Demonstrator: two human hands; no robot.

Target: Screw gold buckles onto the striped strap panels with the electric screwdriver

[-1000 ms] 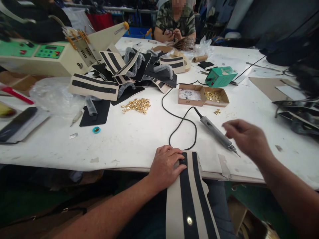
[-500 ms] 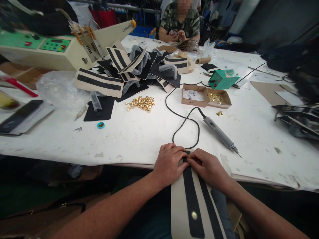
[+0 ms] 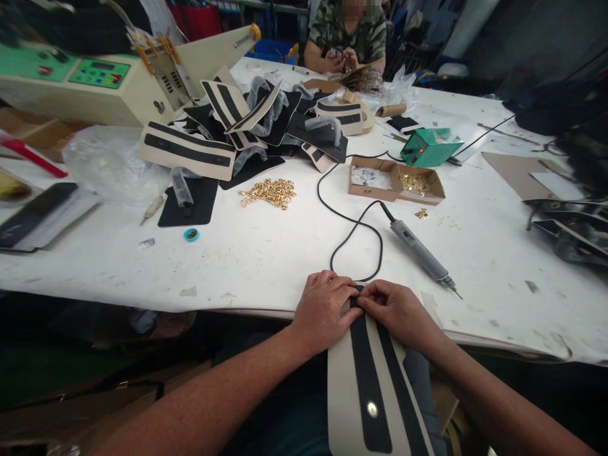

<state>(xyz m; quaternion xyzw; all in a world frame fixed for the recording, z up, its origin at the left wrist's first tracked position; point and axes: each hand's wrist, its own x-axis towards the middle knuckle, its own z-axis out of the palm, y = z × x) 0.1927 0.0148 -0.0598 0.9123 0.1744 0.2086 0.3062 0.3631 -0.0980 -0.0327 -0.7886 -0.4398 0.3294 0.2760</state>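
Observation:
A beige panel with two black strips (image 3: 342,392) lies across my lap, its far end at the table's edge. One strip carries a gold oval fitting (image 3: 372,409) near my body. My left hand (image 3: 325,310) grips the panel's far end, fingers over the top and thumb on the near side. Against it, my right hand (image 3: 396,310) pinches thumb and fingertips together at the end of the strip; whatever sits between those fingertips is too small or hidden to make out. A grey electric screwdriver (image 3: 420,252) with a black cord rests beyond my right hand.
Gold hardware (image 3: 270,192) lies heaped mid-table. Two small cardboard boxes (image 3: 375,190) of parts stand beside a green power box (image 3: 430,149). Striped panels (image 3: 187,151) are piled behind, near a beige machine (image 3: 128,95). Opposite, a person (image 3: 349,38) holds a phone.
My right hand has shifted slightly, its fingers still at the strip's end. My left hand stays on the panel. The camera view has moved a little.

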